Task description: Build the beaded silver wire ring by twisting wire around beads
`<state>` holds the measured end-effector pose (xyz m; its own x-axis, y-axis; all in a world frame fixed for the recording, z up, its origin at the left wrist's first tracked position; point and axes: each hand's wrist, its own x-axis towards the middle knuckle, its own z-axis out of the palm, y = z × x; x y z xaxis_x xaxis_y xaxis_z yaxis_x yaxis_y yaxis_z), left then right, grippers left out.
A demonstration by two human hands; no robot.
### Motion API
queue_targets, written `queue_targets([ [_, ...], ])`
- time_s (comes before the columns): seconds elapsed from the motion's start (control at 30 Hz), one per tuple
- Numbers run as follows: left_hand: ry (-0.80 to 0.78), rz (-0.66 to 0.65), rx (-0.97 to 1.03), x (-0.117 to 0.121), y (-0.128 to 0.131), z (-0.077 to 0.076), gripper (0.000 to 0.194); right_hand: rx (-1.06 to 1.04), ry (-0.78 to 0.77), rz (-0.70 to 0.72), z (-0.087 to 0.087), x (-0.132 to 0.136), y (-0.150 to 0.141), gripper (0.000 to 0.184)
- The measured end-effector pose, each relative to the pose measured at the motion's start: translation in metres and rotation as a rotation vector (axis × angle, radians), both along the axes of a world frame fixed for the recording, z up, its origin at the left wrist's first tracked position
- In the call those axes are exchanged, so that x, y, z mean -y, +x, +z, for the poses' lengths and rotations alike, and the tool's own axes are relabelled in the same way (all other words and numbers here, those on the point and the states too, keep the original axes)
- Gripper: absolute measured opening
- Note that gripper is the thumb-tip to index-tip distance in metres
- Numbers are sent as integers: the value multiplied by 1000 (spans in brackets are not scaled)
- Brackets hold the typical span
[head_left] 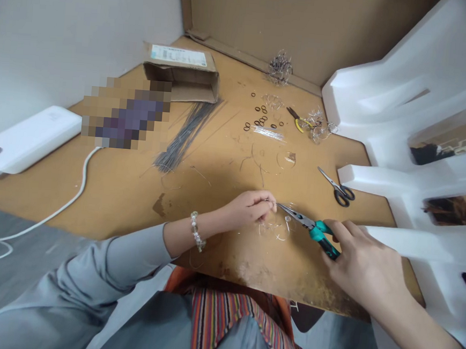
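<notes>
Dangerously close — teal-handled needle-nose pliers (317, 232) clenched in the right hand (365, 263), tips just at the left hand's (246, 209) pinched fingers (266, 208), their hold too fine to make out — risk of a nicked fingertip from any slip.

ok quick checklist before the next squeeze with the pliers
Pliers gripped in right hand: ok
Plier tips at the fingers of left hand: ok
Item pinched in those fingers: cannot tell, too small to see
Bracelet on left wrist, away from the tips: ok
Loose clear strands out from under the tips: not ok, they lie right below
Scissors apart from both hands: ok
</notes>
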<state>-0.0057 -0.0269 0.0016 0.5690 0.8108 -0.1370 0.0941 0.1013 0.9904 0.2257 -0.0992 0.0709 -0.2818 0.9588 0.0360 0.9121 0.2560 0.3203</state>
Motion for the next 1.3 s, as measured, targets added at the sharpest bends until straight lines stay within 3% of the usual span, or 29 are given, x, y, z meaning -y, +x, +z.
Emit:
queue_targets([
  [0.1,45,5,-35,1,-2,3,19,-9,13,5,-2,1,-1,25],
  [0.33,-61,20,51,2,-1,1,26,44,87,54,-1,1,-6,25],
  [0.8,62,43,14,4,0,-1,28,160,173,110,2,2,-14,24],
  [1.3,-29,37,98,5,0,-5,26,178,199,177,7,4,-11,24],
])
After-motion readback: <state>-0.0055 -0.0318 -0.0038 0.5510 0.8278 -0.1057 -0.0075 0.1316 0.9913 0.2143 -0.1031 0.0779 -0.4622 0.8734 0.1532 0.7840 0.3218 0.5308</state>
